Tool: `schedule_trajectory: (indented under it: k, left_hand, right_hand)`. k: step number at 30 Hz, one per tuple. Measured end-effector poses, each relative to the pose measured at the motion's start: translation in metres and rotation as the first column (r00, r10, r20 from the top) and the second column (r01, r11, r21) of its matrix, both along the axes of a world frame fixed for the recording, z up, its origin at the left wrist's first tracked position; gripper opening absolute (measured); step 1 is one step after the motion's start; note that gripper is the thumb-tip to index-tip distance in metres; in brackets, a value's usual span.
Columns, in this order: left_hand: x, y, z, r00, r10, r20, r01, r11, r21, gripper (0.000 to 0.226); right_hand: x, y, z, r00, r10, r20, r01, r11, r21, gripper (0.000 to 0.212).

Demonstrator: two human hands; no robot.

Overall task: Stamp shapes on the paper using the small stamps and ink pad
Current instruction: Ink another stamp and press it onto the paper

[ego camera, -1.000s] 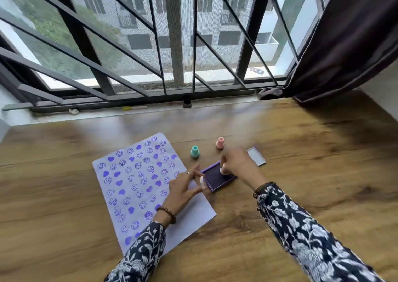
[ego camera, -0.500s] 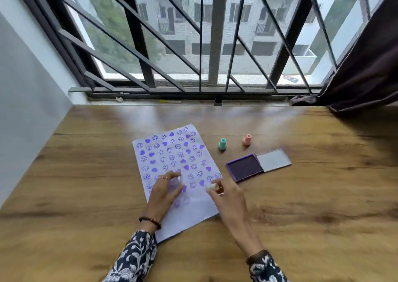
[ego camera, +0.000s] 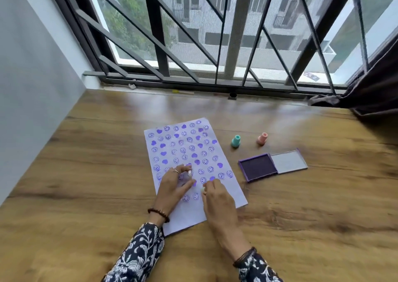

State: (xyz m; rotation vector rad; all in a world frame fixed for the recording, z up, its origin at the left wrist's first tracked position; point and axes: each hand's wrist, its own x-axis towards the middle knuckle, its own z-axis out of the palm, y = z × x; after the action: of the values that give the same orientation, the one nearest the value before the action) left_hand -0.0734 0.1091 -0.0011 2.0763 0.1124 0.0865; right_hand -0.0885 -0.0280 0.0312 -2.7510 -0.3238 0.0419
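Head view looks down on the wooden bench (ego camera: 86,195), where a white sheet of paper (ego camera: 215,212) covered in purple smiley and heart prints lies at the middle of the frame, tilted a little. My left hand (ego camera: 172,187) rests on the lower left part of the sheet, its fingers (ego camera: 185,169) pinched narrow around a small white stamp (ego camera: 189,173) near the printed rows. My right hand (ego camera: 215,197) sits just beside it, lower and to the right, the fingers closed on a second small pale stamp (ego camera: 202,190) whose tip is at the paper; whether it touches the sheet I cannot tell. Both wrists carry dark bead bracelets above floral dark blue sleeves (ego camera: 140,258) at the bottom of the frame.

Right of the paper, the open purple ink pad (ego camera: 257,167) lies flat on the bench with its clear lid (ego camera: 288,161) hinged out to the right. Above it, toward the centre right, a small teal stamp (ego camera: 235,141) and a small pink stamp (ego camera: 262,138) stand upright, apart from each other. Black window bars (ego camera: 159,44) fill the top of the frame, with a dark curtain (ego camera: 379,83) at the upper right.
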Motion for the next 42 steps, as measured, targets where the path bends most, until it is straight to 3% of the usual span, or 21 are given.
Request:
schedule_trajectory:
  k: [4, 10, 12, 14, 16, 18, 20, 23, 29, 37, 42]
  left_hand:
    - [0.002, -0.001, 0.000, 1.000, 0.004, 0.004, -0.004, 1.000, -0.002, 0.032]
    - [0.000, 0.000, 0.000, 1.000, -0.015, -0.021, 0.014, 0.999, -0.033, 0.031]
    - [0.000, 0.002, 0.001, 0.998, -0.028, -0.056, 0.024, 0.997, -0.071, 0.031]
    - [0.001, 0.007, 0.004, 0.992, -0.044, -0.115, 0.027, 0.989, -0.145, 0.029]
    - [0.003, 0.011, 0.008, 0.987, -0.030, -0.161, -0.007, 0.975, -0.221, 0.026]
    - [0.002, 0.012, 0.010, 0.988, 0.007, -0.157, -0.047, 0.967, -0.249, 0.025]
    - [0.001, 0.008, 0.014, 0.990, 0.009, -0.143, -0.046, 0.966, -0.256, 0.022]
    - [-0.002, -0.008, 0.024, 0.990, -0.054, -0.133, 0.014, 0.959, -0.283, 0.021]
    - [0.003, -0.023, 0.044, 0.991, -0.127, -0.039, 0.114, 0.963, -0.245, 0.022]
    - [0.015, -0.024, 0.056, 0.988, -0.154, -0.019, 0.143, 0.951, -0.275, 0.028]
    - [0.023, -0.030, 0.063, 0.990, -0.144, 0.001, 0.135, 0.922, -0.363, 0.025]
  right_hand:
    - [0.014, -0.004, 0.002, 0.985, 0.074, -0.158, -0.079, 0.996, -0.028, 0.017]
    - [0.031, 0.004, 0.010, 0.964, 0.162, -0.211, -0.193, 0.972, -0.136, 0.018]
    - [0.036, -0.002, 0.010, 0.963, 0.161, -0.215, -0.178, 0.982, -0.059, 0.015]
    - [0.043, -0.016, 0.010, 0.952, 0.096, -0.290, -0.052, 0.986, 0.158, 0.013]
    - [0.047, -0.032, 0.014, 0.874, 0.037, -0.484, 0.219, 0.860, 0.462, 0.009]
    - [0.046, -0.046, 0.018, 0.798, 0.059, -0.600, 0.437, 0.630, 0.642, 0.010]
    - [0.044, -0.055, 0.022, 0.772, 0.088, -0.630, 0.514, 0.497, 0.699, 0.006]
    - [0.038, -0.058, 0.029, 0.771, 0.156, -0.618, 0.517, 0.413, 0.750, 0.005]
    - [0.034, -0.058, 0.038, 0.836, 0.156, -0.525, 0.433, 0.398, 0.808, 0.010]
    - [0.040, -0.063, 0.055, 0.906, 0.055, -0.419, 0.288, 0.645, 0.708, 0.021]
    - [0.041, -0.064, 0.055, 0.932, -0.005, -0.361, 0.295, 0.588, 0.753, 0.020]
